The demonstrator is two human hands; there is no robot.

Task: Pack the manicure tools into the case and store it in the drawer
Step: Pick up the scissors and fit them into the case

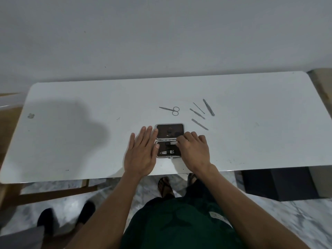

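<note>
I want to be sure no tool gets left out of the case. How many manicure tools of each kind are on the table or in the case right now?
Scissors: 1, loose on the table
Slim metal tools: 4, loose
Nail clipper: 1, in the case
Tool pinched by the right hand: 1
Total: 7

Right hand (pixel 193 150) covers case (pixel 170 131) right edge; pinched tool unclear.

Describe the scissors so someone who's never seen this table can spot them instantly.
Start at the white table and find the open dark case near its front edge, between the hands. The scissors lie flat just beyond the case, left of a cluster of thin straight metal tools. They are the only loose tool with two round finger loops.
</note>
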